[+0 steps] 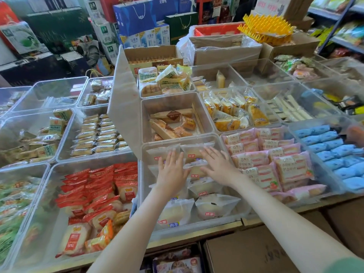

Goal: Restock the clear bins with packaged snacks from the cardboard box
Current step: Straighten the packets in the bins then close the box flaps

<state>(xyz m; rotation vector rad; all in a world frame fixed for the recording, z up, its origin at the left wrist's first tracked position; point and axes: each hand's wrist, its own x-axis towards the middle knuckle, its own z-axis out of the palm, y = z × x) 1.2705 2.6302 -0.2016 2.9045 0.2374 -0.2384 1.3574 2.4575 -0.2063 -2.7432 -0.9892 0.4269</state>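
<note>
two grips inside one clear bin [197, 227], the nearest bin of the middle column, at the front edge of the surface [197, 237]. both bare forearms reaching in over the front wall. left grip [172, 170] spread, palm down, fingers straight and a little apart, lying flat on white packets [213, 206] in the left half of the bin. right grip [218, 166] spread as well, palm down, fingers straight and pointing away and slightly left, resting on the packets of the right half. nothing pinched, nothing wrapped by any finger. between the two grips one middle packet [195, 168], frosted white with a small red label, lying a little tilted on top of the others; its left end at the left thumb, its right end at or under the right thumb, real contact hard to tell. more of the same white packets all around: two at the far wall beyond the fingertips, others toward the front wall under the forearms. cardboard box [256, 253] low in front of the surface, below the right forearm, well apart from both grips; open or closed, cannot tell. translucent lid [124, 107] standing upright just left of the middle column, beyond the left grip. red packets [94, 194] in the bin to the left, pink packets [271, 158] in the bin to the right, blue packets [331, 150] further right. brown-wrapped bread [171, 123] in the bin directly behind.
</note>
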